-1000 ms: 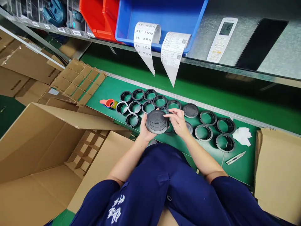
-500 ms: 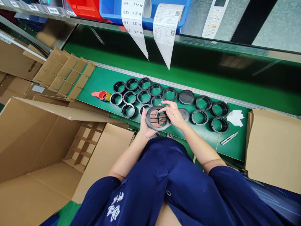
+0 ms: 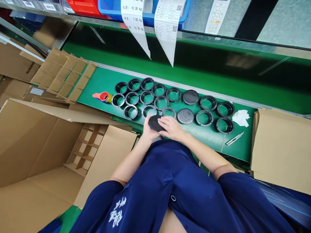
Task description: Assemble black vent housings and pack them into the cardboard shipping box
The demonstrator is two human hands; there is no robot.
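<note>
Black disc point(image 3: 154, 123) was held over the near edge of the table point(image 3: 213, 139), left hand point(image 3: 149, 131)'s grip closed round its side; right hand point(image 3: 171, 128)'s fingers lay across its top, clasping or not I couldn't tell. Two covered rings point(image 3: 185, 116) looked done; the open rings point(image 3: 230, 110), most of the lot, seemed left to do

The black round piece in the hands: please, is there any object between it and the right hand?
Nothing visible: the right hand lies directly over one side of the black round piece, while the left hand holds it.
</note>
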